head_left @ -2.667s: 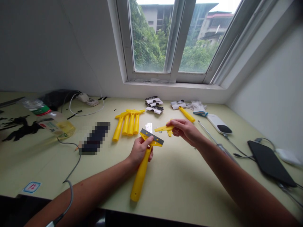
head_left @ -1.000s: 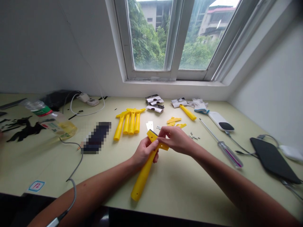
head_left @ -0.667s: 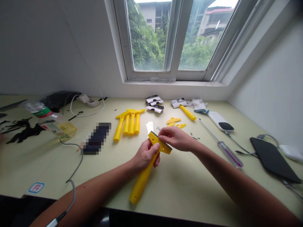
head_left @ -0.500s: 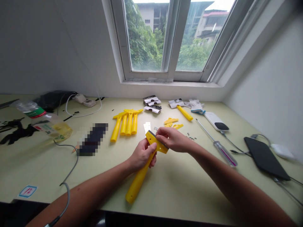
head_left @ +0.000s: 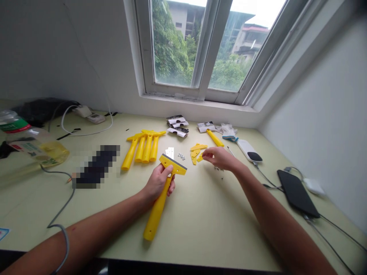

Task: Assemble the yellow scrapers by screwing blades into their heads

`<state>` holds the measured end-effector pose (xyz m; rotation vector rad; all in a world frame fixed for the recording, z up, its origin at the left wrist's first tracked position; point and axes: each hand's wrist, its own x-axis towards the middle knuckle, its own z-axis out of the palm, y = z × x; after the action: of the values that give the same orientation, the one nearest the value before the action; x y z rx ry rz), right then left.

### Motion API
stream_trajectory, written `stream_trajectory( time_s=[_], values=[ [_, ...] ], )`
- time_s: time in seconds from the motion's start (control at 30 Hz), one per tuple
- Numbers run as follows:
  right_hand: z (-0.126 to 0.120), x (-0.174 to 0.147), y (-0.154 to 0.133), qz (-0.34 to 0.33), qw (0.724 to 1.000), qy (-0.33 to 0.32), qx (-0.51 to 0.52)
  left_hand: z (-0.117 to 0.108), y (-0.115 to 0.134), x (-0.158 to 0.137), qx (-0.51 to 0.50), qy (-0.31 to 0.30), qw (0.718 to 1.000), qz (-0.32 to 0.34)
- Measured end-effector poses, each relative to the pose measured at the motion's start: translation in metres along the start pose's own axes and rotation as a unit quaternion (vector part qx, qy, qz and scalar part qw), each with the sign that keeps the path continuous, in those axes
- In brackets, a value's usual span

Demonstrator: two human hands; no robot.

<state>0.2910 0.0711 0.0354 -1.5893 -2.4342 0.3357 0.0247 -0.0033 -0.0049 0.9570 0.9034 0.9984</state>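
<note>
My left hand (head_left: pixel 159 181) is wrapped round the neck of a yellow scraper (head_left: pixel 158 210), thumb on its head, with the handle slanting down toward me. A dark blade strip lies along the scraper's top edge. To the right, my right hand (head_left: pixel 219 157) has its thumb and fingers closed on the end of a small yellow plastic plate (head_left: pixel 200 157) at the table. More yellow plates (head_left: pixel 195 152) lie just left of it. Behind the scraper head are white rectangular pieces (head_left: pixel 169 152) and a cluster of small nuts (head_left: pixel 181 156). Small screws (head_left: pixel 221 177) lie partly hidden beneath my right wrist.
Several yellow scrapers (head_left: pixel 147 147) lie in a row at left, near a bottle (head_left: pixel 34 141). Card packaging (head_left: pixel 177 124) and a yellow handle (head_left: pixel 215 138) sit at the back. A screwdriver (head_left: pixel 231 151), a power bank (head_left: pixel 249 150) and a phone (head_left: pixel 297 194) with cables lie right.
My right hand has left the scraper head and moved right to the yellow plates. My left hand still holds the scraper, now turned more upright. The view has shifted a little.
</note>
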Motion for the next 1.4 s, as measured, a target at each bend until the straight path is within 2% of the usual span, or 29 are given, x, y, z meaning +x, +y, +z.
stream_trajectory(
  time_s=[0.13, 0.3, 0.4, 0.6, 0.93, 1.4],
  values=[
    [0.037, 0.017, -0.036, -0.064, 0.997, 0.025, -0.023, -0.001, -0.002, 0.002, -0.013, 0.006, 1.0, 0.002],
    [0.058, 0.026, -0.051, -0.065, 0.994, 0.072, -0.06, -0.001, -0.002, 0.001, -0.027, -0.004, 1.0, 0.006],
    [0.06, 0.026, -0.05, -0.072, 0.991, 0.086, -0.07, -0.001, -0.001, 0.0, -0.037, -0.011, 0.999, 0.008],
    [0.06, 0.021, -0.05, -0.104, 0.989, 0.067, -0.079, -0.001, 0.002, -0.001, -0.041, 0.0, 0.999, 0.013],
    [0.054, 0.016, -0.053, -0.103, 0.993, 0.025, -0.046, -0.002, 0.0, 0.0, -0.034, -0.021, 0.999, 0.017],
    [0.057, 0.017, -0.048, -0.113, 0.993, 0.011, -0.022, -0.002, 0.003, -0.001, -0.027, -0.018, 0.999, 0.017]
  ],
)
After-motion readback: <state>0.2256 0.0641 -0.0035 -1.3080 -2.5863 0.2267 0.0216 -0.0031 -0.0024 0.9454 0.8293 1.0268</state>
